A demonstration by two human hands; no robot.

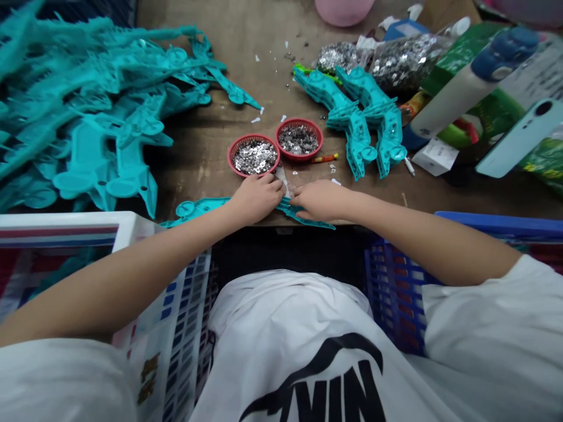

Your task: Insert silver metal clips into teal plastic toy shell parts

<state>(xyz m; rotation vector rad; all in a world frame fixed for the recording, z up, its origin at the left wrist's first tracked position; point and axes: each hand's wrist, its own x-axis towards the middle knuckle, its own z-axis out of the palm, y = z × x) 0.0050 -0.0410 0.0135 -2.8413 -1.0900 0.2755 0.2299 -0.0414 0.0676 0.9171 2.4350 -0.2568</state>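
Pressing down with fingers (275,187) held together, a person's left hand (255,199) and right hand (321,200) meet on a teal plastic moulding (197,207) lying crosswise along the bench (197,158) edge, its long axis beneath both palms, below a red mesh basket of sequins (231,155).

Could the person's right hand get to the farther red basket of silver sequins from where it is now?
Probably yes. The right hand lies just below the farther red basket, and nothing tall stands between them. Only a small orange pen lies nearby, flat and low, so it seems unlikely to block the way.
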